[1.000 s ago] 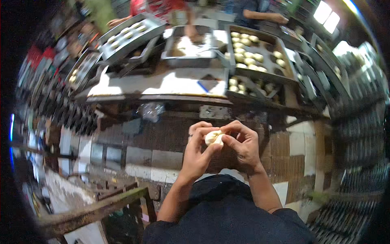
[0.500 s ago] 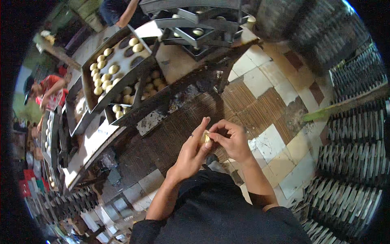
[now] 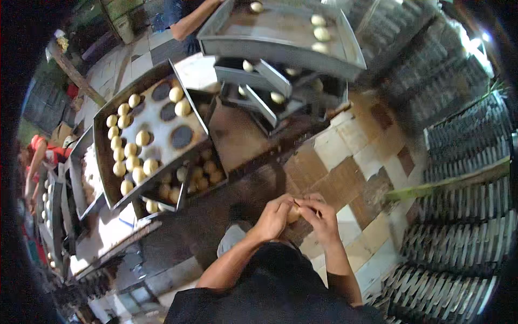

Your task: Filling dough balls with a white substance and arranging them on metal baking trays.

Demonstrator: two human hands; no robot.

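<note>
A small, pale piece of dough (image 3: 293, 215) sits between my two hands in front of my body, mostly covered by fingers. My left hand (image 3: 273, 220) is curled around it from one side. From the other side my right hand (image 3: 320, 217) pinches it, with the fingertips of both hands meeting at its top. Ahead to the left, on the table, a metal tray (image 3: 166, 155) bears several round dough balls (image 3: 138, 174) and some dark round patches. Below its near edge, more dough balls show inside another tray, partly hidden.
Stacked metal trays (image 3: 270, 47) stand at the far end of the table, a few dough balls in the top one. Someone's arm (image 3: 193, 20) reaches in behind them. At far left is a person in red (image 3: 44, 154). Slatted racks (image 3: 458, 237) line the right side.
My view has shifted toward the table and trays. My hands have come closer together; the dough that lay against my left palm is now enclosed by the fingers of both hands.
</note>
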